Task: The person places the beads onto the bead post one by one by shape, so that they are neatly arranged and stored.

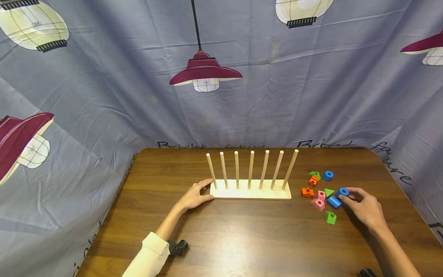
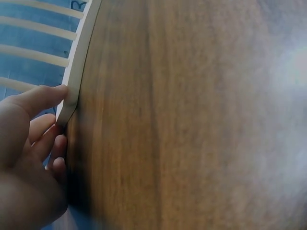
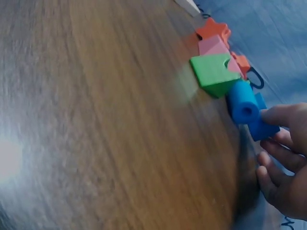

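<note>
Left hand grips end of peg rack; right hand, right of rack, pinches blue cylinder. Best lift level, nudging nothing.

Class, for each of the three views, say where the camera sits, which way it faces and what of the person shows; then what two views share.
Head: worn on the head, facing forward and down over the table; shows the left hand, right hand and forearms.
Left wrist: on that wrist, facing the pegged board's end; shows only the left hand.
Right wrist: on that wrist, facing coloured blocks; shows only the right hand, pinching a blue block.
Head and left wrist share the left hand at the board.
</note>
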`<action>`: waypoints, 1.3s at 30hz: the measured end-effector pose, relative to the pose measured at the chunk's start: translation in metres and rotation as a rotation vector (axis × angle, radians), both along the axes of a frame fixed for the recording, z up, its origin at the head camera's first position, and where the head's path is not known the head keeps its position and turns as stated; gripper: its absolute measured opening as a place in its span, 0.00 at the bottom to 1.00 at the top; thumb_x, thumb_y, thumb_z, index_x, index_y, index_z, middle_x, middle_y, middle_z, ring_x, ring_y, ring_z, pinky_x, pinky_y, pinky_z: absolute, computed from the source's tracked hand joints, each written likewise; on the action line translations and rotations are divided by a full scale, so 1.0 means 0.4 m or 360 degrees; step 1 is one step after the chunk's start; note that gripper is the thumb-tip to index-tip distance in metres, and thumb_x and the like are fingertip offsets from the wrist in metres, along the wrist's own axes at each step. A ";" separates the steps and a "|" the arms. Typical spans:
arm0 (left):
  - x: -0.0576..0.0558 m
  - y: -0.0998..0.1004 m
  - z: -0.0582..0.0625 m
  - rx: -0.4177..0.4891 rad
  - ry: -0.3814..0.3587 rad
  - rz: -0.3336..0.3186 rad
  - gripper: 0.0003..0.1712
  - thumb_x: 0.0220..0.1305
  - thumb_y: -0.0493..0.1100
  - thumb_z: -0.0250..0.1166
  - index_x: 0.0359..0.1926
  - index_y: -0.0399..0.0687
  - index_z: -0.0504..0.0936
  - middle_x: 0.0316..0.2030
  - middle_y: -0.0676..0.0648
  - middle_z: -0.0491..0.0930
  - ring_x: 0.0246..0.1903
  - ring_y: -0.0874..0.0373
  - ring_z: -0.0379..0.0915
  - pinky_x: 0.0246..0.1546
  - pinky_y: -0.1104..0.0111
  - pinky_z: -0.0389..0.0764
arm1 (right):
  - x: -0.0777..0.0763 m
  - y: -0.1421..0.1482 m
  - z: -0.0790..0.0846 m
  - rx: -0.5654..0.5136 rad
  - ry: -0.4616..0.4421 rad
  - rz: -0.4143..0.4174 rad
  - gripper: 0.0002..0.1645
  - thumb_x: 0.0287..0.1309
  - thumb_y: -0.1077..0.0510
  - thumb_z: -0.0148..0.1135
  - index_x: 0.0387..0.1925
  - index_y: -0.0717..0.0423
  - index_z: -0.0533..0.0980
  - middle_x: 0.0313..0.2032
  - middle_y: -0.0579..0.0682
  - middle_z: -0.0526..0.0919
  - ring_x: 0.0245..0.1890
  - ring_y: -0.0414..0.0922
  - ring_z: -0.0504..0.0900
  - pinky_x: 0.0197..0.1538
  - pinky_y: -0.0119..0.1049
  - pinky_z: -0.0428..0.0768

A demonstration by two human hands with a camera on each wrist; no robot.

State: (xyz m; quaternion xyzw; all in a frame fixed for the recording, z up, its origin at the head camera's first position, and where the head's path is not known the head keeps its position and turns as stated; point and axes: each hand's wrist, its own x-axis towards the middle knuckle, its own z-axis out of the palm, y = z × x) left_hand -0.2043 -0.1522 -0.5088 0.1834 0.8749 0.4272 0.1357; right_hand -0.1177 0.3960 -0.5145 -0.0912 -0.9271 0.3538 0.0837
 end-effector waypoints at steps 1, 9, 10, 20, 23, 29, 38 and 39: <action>-0.001 -0.001 0.001 0.0015 -0.0018 0.0000 0.38 0.65 0.44 0.69 0.73 0.41 0.66 0.71 0.39 0.63 0.60 0.43 0.65 0.60 0.48 0.66 | 0.000 -0.002 0.004 -0.0001 0.0018 -0.0018 0.31 0.66 0.47 0.65 0.57 0.70 0.74 0.47 0.72 0.80 0.46 0.65 0.78 0.45 0.63 0.68; -0.006 -0.005 0.009 0.0031 -0.0080 -0.0002 0.38 0.65 0.43 0.69 0.73 0.43 0.66 0.71 0.39 0.63 0.60 0.43 0.65 0.60 0.46 0.65 | -0.002 -0.055 0.086 -0.0022 0.0203 -0.0047 0.28 0.60 0.47 0.71 0.54 0.62 0.79 0.40 0.50 0.87 0.32 0.14 0.69 0.35 0.24 0.69; -0.007 -0.006 0.010 0.0040 -0.0085 -0.0007 0.38 0.64 0.43 0.69 0.73 0.43 0.67 0.70 0.39 0.64 0.60 0.43 0.66 0.60 0.46 0.65 | -0.002 -0.066 0.099 -0.0045 0.0220 -0.0032 0.28 0.60 0.47 0.71 0.54 0.61 0.79 0.38 0.44 0.86 0.33 0.14 0.70 0.36 0.22 0.69; -0.029 -0.013 0.013 0.0112 -0.0129 -0.0031 0.38 0.60 0.39 0.72 0.70 0.42 0.71 0.65 0.40 0.70 0.53 0.49 0.68 0.54 0.55 0.69 | -0.006 -0.216 0.237 -0.0281 0.0509 0.0269 0.17 0.59 0.60 0.72 0.49 0.61 0.80 0.36 0.33 0.84 0.37 0.26 0.80 0.39 0.19 0.75; -0.034 -0.015 0.014 0.0098 -0.0135 -0.0014 0.38 0.59 0.40 0.74 0.69 0.43 0.72 0.62 0.41 0.73 0.51 0.51 0.68 0.52 0.58 0.70 | -0.004 -0.269 0.278 -0.0325 0.0526 0.0340 0.16 0.58 0.61 0.73 0.48 0.58 0.81 0.38 0.39 0.85 0.37 0.30 0.82 0.39 0.21 0.77; -0.036 -0.020 0.018 0.0118 -0.0180 -0.0004 0.38 0.57 0.37 0.74 0.69 0.42 0.73 0.50 0.43 0.75 0.46 0.53 0.67 0.47 0.62 0.69 | -0.006 -0.371 0.331 -0.0477 0.0571 0.0526 0.19 0.56 0.66 0.73 0.50 0.58 0.81 0.40 0.47 0.86 0.42 0.34 0.84 0.41 0.25 0.78; -0.032 -0.023 0.012 0.0142 -0.0194 -0.0010 0.38 0.57 0.37 0.74 0.68 0.40 0.73 0.49 0.44 0.74 0.45 0.53 0.66 0.46 0.63 0.69 | -0.045 -0.521 0.373 -0.0752 0.0594 0.0801 0.18 0.56 0.69 0.71 0.49 0.61 0.80 0.41 0.54 0.85 0.41 0.41 0.86 0.46 0.32 0.81; -0.032 -0.023 0.011 0.0144 -0.0195 -0.0010 0.38 0.57 0.36 0.74 0.68 0.40 0.72 0.49 0.44 0.74 0.45 0.53 0.66 0.46 0.63 0.69 | -0.051 -0.540 0.377 -0.0767 0.0599 0.0824 0.18 0.56 0.69 0.71 0.49 0.61 0.80 0.41 0.53 0.85 0.41 0.42 0.85 0.46 0.33 0.80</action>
